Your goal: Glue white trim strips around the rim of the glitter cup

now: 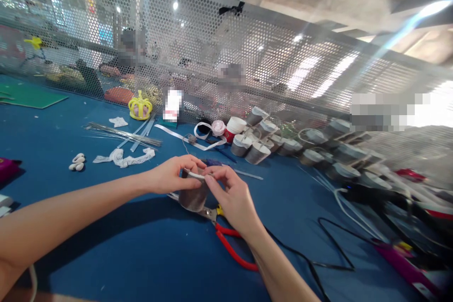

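Observation:
A small grey cup-shaped pot (193,196) with a pale rim is between my two hands, just above or on the blue table. My left hand (186,174) pinches its rim from the left, thumb outside and fingers over the top. At the right side of the rim, my right hand (230,188) has thumb and fingertips pressed together; whether they grip the rim or something thin on it is hard to see. Below and behind the pot lie red-handled pliers (230,245), partly hidden by the pot and my right hand.
Similar grey pots (258,152) cluster at the back right. Thin metal rods (123,133), white lace (123,156) and white pebble-like pieces (77,163) lie left. A yellow crown-shaped piece (140,106) stands before the perforated metal screen (198,47). A black cable (297,251) crosses the right.

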Available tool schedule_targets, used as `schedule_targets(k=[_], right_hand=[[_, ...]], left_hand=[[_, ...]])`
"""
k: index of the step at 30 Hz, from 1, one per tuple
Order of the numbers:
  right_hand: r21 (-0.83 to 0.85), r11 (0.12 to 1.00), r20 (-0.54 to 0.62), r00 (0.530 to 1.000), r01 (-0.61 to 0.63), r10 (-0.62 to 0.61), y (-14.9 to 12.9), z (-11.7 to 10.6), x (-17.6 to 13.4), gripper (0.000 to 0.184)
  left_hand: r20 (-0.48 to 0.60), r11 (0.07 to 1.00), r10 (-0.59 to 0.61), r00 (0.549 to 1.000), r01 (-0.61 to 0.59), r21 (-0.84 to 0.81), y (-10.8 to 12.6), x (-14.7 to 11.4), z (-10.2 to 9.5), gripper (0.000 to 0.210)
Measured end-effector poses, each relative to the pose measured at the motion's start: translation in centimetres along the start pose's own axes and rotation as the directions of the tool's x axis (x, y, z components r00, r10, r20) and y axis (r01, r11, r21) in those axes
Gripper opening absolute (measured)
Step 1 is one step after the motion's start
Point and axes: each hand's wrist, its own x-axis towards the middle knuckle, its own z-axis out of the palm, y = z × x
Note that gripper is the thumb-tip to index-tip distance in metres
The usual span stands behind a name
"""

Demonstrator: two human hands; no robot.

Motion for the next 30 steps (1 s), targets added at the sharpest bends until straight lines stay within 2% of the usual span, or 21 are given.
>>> schedule_targets(k=[10, 17, 30], right_hand=[[-0.053, 0.999, -0.01, 1.0, -0.002, 0.001, -0.05, 0.07, 0.03, 0.011], [-0.108, 0.994, -0.012, 0.999, 0.03, -0.032, 0.17, 0.22, -0.02, 0.011], [-0.158, 0.986, 0.002, 0.999, 0.052, -0.053, 0.09, 0.62, -0.3, 0.011]], left_hand=[[-0.032, 0.998, -0.064, 0.997, 0.064, -0.005, 0.27, -0.01, 0.13, 0.012], [-0.052, 0.999, -0.022, 0.998, 0.024, 0.039, 0.01, 0.0, 0.38, 0.011], [-0.081, 0.992, -0.047, 0.996, 0.056, 0.112, 0.29, -0.06, 0.49, 0.007]])
